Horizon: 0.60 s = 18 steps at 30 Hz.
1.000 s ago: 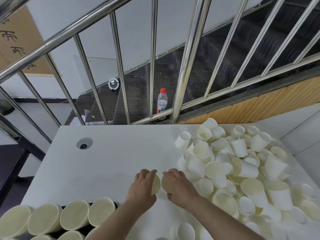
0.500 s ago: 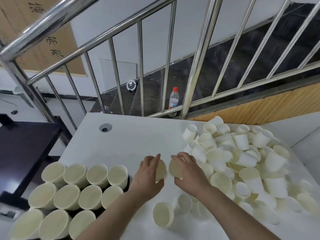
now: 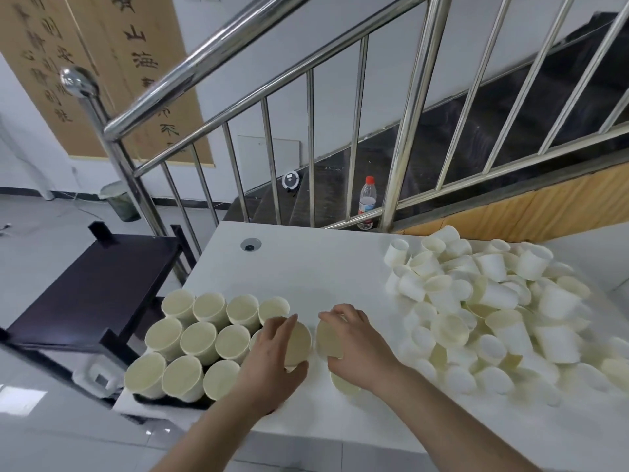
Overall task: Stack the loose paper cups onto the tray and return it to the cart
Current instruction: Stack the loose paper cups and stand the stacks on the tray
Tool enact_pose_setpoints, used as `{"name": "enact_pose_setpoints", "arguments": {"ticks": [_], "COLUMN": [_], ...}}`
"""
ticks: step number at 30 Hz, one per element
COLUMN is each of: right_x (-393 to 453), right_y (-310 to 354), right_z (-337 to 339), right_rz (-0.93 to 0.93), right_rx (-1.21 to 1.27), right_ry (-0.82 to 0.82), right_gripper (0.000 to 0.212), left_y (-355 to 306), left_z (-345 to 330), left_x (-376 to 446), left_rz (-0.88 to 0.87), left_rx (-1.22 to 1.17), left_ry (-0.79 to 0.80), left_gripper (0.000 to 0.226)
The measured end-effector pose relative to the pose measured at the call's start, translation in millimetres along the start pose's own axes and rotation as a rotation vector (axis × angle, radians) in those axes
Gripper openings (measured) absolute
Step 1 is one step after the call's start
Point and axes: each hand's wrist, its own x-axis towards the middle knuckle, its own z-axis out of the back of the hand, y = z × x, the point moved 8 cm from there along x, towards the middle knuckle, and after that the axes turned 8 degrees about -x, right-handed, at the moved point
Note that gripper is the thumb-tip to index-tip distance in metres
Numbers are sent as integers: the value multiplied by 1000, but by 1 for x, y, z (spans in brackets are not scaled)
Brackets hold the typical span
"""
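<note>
Both hands holding cups at table's near edge

Left hand (image 3: 272, 361) grips one paper cup (image 3: 299, 342), fingers curled round it, just beside the upright cup stacks (image 3: 200, 338) on the dark tray (image 3: 149, 400) at the white table (image 3: 306, 267) corner. Right hand (image 3: 354, 349) grips another cup (image 3: 329, 338). Loose cup pile (image 3: 486, 301) lies to the right. Black cart (image 3: 92, 287) left of table

Two bare forearms come in from the bottom edge, no sleeves showing anywhere up to the frame's edge. The left hand (image 3: 272, 359) and right hand (image 3: 354, 349) are bare too: no gloves, rings or watch visible.
</note>
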Motion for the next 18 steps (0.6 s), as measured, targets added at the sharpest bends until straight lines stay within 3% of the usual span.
{"name": "enact_pose_setpoints", "arguments": {"ticks": [9, 18], "right_x": [13, 34], "right_y": [56, 104], "right_z": [-30, -73], "right_rz": [37, -18], "right_rx": [-44, -65], "right_ry": [105, 219], "right_gripper": [69, 70], "left_y": [49, 105], "left_z": [52, 70], "left_x": [-19, -25], "left_rz": [66, 77], "left_rx": [50, 144], "left_ry": [-12, 183], "left_gripper": [81, 79]}}
